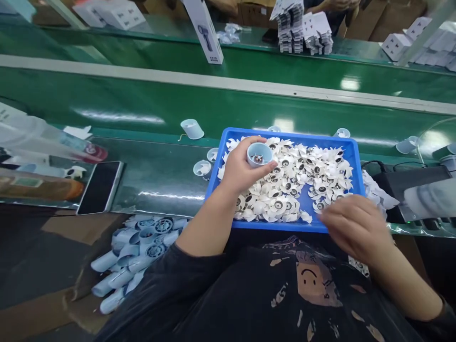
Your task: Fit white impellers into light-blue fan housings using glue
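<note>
The blue tray (305, 202) stands on the dark green tabletop (160, 183), in front of the person, and it is filled with many white fan wheels (278, 192). The wheels lie in a loose heap, with a bare patch near the tray's front edge.

The left hand (238, 166) is above the left part of the tray. Its thumb and fingers are closed around a light blue cup (259, 156), whose open mouth shows small metallic parts inside. The right hand (358, 228) is at the front right corner of the tray. It is blurred by motion, so I cannot tell if its fingertips are together or apart, or if they hold something.

Just beside the tray's left side there are two smaller-looking light blue cups (202, 167). Another tilted cup (192, 129) lies behind the tray, to its left. Farther to the left of the tray is a phone (100, 187) with dark screen. Below and left of the tray, many light blue housings (131, 256) are piled in a cardboard box (76, 304). To the right of the tray are a crumpled white bag (380, 190) and a black device (409, 183).
</note>
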`<state>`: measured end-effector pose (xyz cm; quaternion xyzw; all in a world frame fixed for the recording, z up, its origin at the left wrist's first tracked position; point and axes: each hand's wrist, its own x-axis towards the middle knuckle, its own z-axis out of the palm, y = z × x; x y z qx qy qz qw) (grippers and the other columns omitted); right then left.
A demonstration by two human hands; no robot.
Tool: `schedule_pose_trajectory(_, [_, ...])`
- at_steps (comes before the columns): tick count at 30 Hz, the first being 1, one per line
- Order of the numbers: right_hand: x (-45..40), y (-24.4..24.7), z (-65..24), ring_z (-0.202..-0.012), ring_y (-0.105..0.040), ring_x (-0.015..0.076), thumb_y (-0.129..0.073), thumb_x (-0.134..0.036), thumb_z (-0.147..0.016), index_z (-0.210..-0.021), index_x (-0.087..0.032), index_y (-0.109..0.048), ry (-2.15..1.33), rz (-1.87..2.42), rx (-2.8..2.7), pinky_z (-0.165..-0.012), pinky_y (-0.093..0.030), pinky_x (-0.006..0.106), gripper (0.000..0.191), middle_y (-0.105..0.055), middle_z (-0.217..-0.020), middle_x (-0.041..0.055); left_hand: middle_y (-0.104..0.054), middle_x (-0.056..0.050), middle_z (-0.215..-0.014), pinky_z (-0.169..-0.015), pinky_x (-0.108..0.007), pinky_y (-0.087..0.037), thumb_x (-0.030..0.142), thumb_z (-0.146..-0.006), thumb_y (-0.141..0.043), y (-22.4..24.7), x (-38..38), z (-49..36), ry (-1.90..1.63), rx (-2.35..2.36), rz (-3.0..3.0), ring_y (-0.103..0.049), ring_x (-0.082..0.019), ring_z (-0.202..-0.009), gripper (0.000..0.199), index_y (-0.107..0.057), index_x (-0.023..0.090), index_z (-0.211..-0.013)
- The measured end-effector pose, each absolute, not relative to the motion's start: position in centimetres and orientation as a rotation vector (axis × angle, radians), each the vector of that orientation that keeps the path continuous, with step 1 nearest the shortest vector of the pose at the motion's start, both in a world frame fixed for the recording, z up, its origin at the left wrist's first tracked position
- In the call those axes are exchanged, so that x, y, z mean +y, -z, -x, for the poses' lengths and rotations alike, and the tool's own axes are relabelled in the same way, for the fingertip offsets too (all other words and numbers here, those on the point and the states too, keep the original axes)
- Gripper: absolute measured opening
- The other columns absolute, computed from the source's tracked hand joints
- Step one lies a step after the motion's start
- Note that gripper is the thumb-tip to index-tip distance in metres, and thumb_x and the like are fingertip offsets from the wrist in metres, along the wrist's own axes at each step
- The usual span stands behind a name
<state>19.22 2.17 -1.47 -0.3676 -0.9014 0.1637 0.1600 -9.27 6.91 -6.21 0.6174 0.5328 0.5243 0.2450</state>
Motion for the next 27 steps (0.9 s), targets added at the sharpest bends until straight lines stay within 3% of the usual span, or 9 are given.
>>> schedule_pose_trajectory(3, [3.7,5.0,-17.4,-0.092,-0.064,0.0251,-0.049,-0.014,-0.089,-0.099,-0.019,-0.069,-0.747,1.196,-2.934,-0.08,-0.05,0.039,0.023,-0.068,-0.1,0.0086,-0.071,-0.004,-0.105,-0.084,-0.036,-0.055,0.043,-0.068,-0.081,5.5,6.4,8.8,-1.316,1.45,-1.831,-0.067,-0.021,-0.092,0.048,-0.061,0.022,-0.107])
schedule_pose_trajectory(6, [5.4,7.2,-16.6,-0.092,-0.065,0.0257,-0.05,-0.006,-0.082,-0.101,-0.016,-0.069,-0.947,1.298,-3.074,-0.081,-0.05,0.037,0.029,-0.069,-0.1,0.0095,-0.07,-0.004,-0.115,-0.092,-0.037,-0.053,0.04,-0.07,-0.08,5.3,6.3,8.6,-1.219,1.448,-1.926,-0.066,-0.023,-0.103,0.047,-0.06,0.022,-0.108])
schedule_pose_trajectory(10, [6.0,6.7,-16.4,-0.105,-0.062,0.0261,-0.051,-0.009,-0.082,-0.118,-0.017,-0.065,-1.146,1.328,-3.11,-0.091,-0.048,0.036,0.039,-0.067,-0.116,0.0096,-0.069,-0.005,-0.116,-0.093,-0.038,-0.053,0.04,-0.071,-0.079,5.3,6.2,8.5,-1.122,1.471,-1.968,-0.066,-0.024,-0.106,0.048,-0.059,0.022,-0.11])
schedule_pose_trajectory(14, [6.1,5.3,-16.5,-0.105,-0.064,0.0235,-0.046,-0.015,-0.09,-0.118,-0.018,-0.066,-1.336,1.395,-3.022,-0.091,-0.048,0.035,0.034,-0.067,-0.12,0.0069,-0.069,-0.005,-0.117,-0.095,-0.039,-0.052,0.04,-0.072,-0.079,5.3,6.1,8.3,-1.077,1.46,-1.992,-0.065,-0.025,-0.108,0.048,-0.058,0.023,-0.111])
schedule_pose_trajectory(20, [6.6,6.0,-15.9,-0.081,-0.065,0.0198,-0.055,-0.027,-0.088,-0.098,-0.018,-0.071,-1.559,1.509,-2.773,-0.07,-0.047,0.03,0.021,-0.072,-0.093,0.005,-0.067,-0.005,-0.118,-0.095,-0.04,-0.051,0.036,-0.072,-0.08,5.2,5.8,8.0,-1.049,1.45,-1.983,-0.065,-0.026,-0.109,0.049,-0.056,0.024,-0.112])
schedule_pose_trajectory(23, [6.5,6.2,-16.1,-0.068,-0.06,0.0161,-0.06,-0.02,-0.078,-0.088,-0.016,-0.069,-1.606,1.56,-2.593,-0.062,-0.042,0.027,0.014,-0.069,-0.08,0.0048,-0.066,-0.005,-0.119,-0.095,-0.039,-0.051,0.035,-0.07,-0.081,5.2,5.7,8.0,-1.04,1.469,-1.967,-0.064,-0.026,-0.108,0.053,-0.054,0.023,-0.114])
schedule_pose_trajectory(27, [5.4,5.3,-17.4,-0.058,-0.052,0.0118,-0.06,-0.029,-0.077,-0.093,-0.014,-0.062,-1.661,1.492,-2.263,-0.054,-0.04,0.024,0.022,-0.062,-0.076,0.0039,-0.067,-0.006,-0.116,-0.093,-0.038,-0.052,0.035,-0.069,-0.081,5.2,5.6,8.1,-1.065,1.473,-1.959,-0.064,-0.025,-0.107,0.053,-0.054,0.022,-0.113])
